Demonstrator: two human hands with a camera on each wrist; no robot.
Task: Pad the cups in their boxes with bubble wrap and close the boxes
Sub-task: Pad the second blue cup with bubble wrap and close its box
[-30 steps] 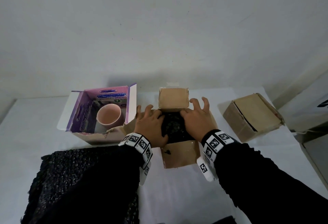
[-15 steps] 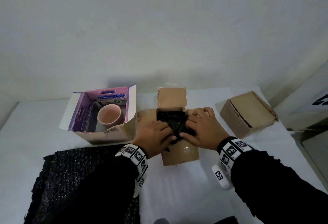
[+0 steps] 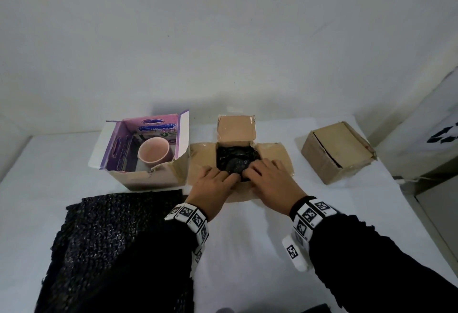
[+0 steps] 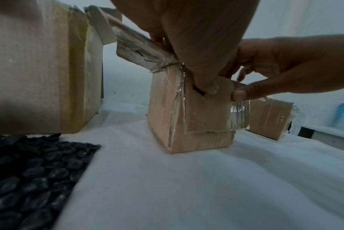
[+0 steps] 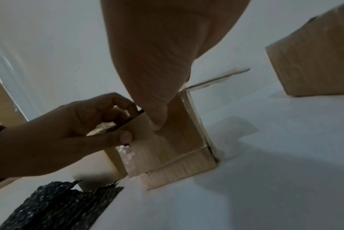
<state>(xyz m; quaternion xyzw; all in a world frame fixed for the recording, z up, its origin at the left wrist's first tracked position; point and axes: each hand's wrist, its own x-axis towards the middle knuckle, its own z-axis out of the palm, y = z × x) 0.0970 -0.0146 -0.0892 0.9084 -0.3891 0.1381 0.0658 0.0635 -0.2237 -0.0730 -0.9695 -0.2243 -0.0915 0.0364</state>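
The middle brown box (image 3: 272, 155) stands with its flaps spread, and black bubble wrap (image 3: 233, 159) fills its inside. No cup shows under the wrap. My left hand (image 3: 213, 184) and right hand (image 3: 270, 179) are side by side at its near edge. Both pinch the near flap (image 3: 241, 192). In the left wrist view both thumbs press on the flap's (image 4: 206, 112) outer face, with the fingers curled over its top edge. A pink cup (image 3: 153, 151) stands unpadded in the open purple-lined box (image 3: 148, 179) at the left.
A closed brown box (image 3: 337, 149) sits at the right. A large sheet of black bubble wrap (image 3: 111, 238) lies at the front left, partly under my left sleeve. White table (image 3: 247, 250) shows in front of the middle box. A wall rises behind.
Both hands drew back from pressing the bubble wrap down in the middle box to its near edge. They now pinch the near flap. The side flaps lie spread.
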